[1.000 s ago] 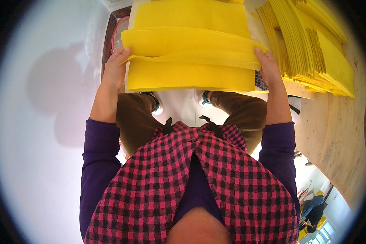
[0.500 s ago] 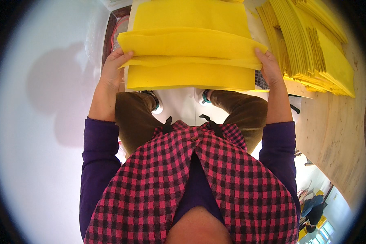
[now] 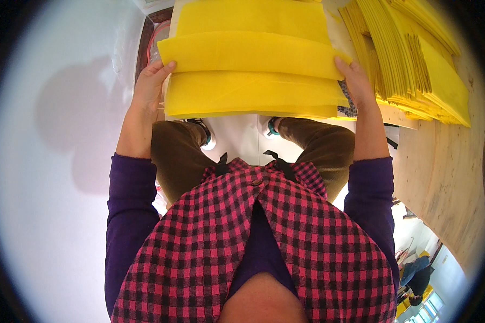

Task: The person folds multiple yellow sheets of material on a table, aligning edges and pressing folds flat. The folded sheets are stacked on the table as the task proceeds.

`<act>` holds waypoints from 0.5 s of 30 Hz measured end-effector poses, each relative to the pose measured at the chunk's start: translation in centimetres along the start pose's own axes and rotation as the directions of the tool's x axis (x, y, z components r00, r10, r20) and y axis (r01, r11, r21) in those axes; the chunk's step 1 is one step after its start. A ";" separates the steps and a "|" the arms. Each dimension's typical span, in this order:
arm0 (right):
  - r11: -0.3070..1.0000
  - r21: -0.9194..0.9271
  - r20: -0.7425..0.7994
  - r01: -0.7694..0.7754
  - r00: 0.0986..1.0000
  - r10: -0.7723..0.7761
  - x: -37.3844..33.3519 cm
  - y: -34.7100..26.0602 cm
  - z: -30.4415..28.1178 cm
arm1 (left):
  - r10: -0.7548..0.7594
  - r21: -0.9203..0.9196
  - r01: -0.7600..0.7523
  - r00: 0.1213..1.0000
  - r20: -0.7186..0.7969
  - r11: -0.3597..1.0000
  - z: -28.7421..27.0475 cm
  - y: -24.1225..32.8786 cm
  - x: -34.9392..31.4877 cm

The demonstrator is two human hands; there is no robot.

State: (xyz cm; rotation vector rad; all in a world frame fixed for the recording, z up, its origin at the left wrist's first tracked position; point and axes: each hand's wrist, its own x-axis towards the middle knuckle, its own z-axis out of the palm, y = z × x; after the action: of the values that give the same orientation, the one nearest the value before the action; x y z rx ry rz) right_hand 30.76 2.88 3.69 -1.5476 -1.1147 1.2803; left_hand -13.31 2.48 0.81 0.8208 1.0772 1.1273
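Observation:
A folded yellow sheet of thin, cloth-like material (image 3: 253, 53) stretches across in front of me, its near edge running level from side to side. My left hand (image 3: 150, 83) pinches its left end, thumb on top and fingers beneath. At the opposite end my right hand (image 3: 357, 85) grips it the same way, the fingers partly hidden under the material. More yellow sheet (image 3: 248, 96) lies flat below it, reaching the near edge above my knees. Beyond the fold, further yellow material (image 3: 253, 19) spreads away from me.
Piles of folded yellow sheets (image 3: 399, 54) lie to the right on a pale wooden table (image 3: 442, 161). A white wall (image 3: 64, 215) rises close on my left. Red tubing (image 3: 153, 40) shows beside the far left edge. Another person (image 3: 416, 280) is small at the lower right.
The loose layer that hung below the fold has dropped flat onto the near sheet. The held fold now looks smoother, and both hands have shifted only slightly.

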 end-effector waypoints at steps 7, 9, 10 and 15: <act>0.975 -0.191 -0.051 0.111 0.991 -0.123 1.0 -0.4 0.5 | 0.028 0.100 -0.028 1.000 0.001 0.995 0.2 0.0 0.5; 0.969 -0.166 -0.042 0.182 0.981 -0.191 1.4 -0.3 0.7 | 0.021 0.103 -0.020 1.000 -0.011 0.994 0.3 0.0 0.8; 0.967 -0.199 -0.086 0.162 0.980 -0.182 1.7 -0.2 0.9 | 0.025 0.103 -0.023 0.999 -0.020 0.994 0.4 0.0 1.0; 0.919 -0.315 -0.160 0.236 0.942 -0.296 3.5 0.7 1.5 | 0.035 0.143 -0.025 0.997 -0.063 0.989 0.5 0.1 1.7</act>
State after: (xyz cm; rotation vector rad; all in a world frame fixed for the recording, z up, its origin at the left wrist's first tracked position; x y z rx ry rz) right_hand 29.73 6.14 1.93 -1.6286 -1.3713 0.7787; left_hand -12.72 4.16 0.59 0.9199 1.2144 1.1186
